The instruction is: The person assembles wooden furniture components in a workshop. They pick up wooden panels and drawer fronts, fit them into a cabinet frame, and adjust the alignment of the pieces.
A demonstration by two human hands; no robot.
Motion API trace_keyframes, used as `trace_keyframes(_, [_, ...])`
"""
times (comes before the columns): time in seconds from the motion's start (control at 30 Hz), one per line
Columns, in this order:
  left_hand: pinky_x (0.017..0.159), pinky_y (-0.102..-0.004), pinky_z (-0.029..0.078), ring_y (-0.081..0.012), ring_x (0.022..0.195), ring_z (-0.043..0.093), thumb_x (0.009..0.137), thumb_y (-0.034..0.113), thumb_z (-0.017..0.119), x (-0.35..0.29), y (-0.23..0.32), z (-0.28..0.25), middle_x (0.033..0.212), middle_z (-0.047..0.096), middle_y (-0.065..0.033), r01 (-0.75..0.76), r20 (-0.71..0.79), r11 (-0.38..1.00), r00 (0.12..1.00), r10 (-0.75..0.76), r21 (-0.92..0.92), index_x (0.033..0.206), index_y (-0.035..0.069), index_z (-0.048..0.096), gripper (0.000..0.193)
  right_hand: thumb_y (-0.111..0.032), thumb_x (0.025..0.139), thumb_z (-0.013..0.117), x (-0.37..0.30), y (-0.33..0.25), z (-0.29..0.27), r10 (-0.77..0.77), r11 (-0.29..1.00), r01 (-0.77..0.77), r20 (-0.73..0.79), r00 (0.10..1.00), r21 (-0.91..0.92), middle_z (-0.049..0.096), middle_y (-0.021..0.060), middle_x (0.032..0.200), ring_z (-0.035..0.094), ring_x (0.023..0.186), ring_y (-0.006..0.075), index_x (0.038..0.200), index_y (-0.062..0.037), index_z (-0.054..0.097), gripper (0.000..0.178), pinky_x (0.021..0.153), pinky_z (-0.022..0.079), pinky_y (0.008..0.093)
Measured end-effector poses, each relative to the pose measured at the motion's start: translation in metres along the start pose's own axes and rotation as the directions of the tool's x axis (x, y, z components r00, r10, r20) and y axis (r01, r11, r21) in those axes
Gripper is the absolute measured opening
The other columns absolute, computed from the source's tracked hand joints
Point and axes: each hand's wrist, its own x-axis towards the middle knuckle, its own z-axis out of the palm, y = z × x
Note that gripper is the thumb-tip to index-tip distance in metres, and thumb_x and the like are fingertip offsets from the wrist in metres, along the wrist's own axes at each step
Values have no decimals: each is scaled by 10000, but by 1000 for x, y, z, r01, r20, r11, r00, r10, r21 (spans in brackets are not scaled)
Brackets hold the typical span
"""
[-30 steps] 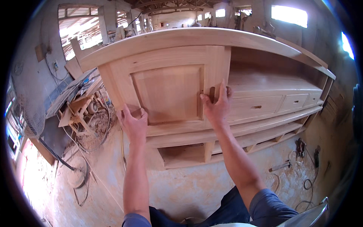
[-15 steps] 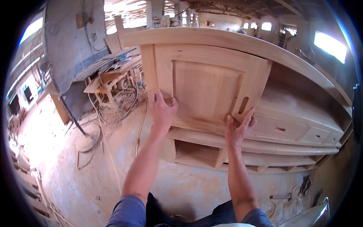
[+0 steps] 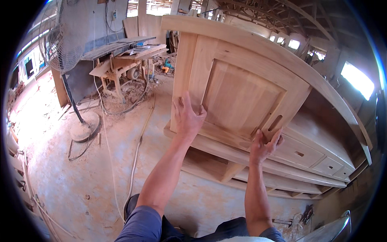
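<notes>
A pale, unfinished wooden cabinet door [image 3: 246,97] with a recessed panel and an oval slot near its right side stands in the left part of a long, low cabinet [image 3: 219,26]. My left hand [image 3: 189,119] is on the door's lower left side, by the cabinet's upright post, its fingers pointing up and its thumb toward the panel. Below the slot, my right hand [image 3: 264,149] grips the door's lower right corner, with thumb and fingers apart on the wood. The door's bottom edge is partly hidden behind my hands.
Beside the door are an open shelf bay and several drawers [image 3: 302,153]. At left, a standing fan [image 3: 82,125] rests on the dusty floor near a workbench [image 3: 117,66] with boards and tools. Cables [image 3: 139,149] run across the floor. A hammer [image 3: 282,221] lies lower right.
My view has turned, so the cabinet looks more tilted and the fan and workbench show more fully. Both hands stay at about the same places on the door.
</notes>
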Motion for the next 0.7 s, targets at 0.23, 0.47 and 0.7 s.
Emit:
trace_keyframes(0.23, [982,-490,438,-400,1145,506,852,168,798,-46,-26,8,1158,544,-230,130,-12,961,991,-137,-245,1431,-37,442,709,-262,853,823,-2,4,-5,10,990,-6,33,999,-139,441,231,1325,475,1218,387,1604,-36,302,941,1017,442,473])
trace_keyframes(0.47, [961,-493,442,-408,1119,518,829,186,822,-74,-43,22,1156,569,-209,291,-87,850,928,-362,-439,1385,-11,498,673,-277,878,801,-2,6,-3,-3,966,10,28,1000,-259,435,262,1394,483,1274,403,1614,-25,272,941,1030,468,471])
trace_keyframes(0.7, [940,-428,482,-354,1074,569,828,190,847,-80,-52,23,1131,590,-175,370,-63,805,892,-447,-464,1355,-19,533,648,-229,897,787,-6,-12,-1,59,995,-52,75,995,-87,436,264,1462,523,1309,350,1587,50,286,897,1064,474,415])
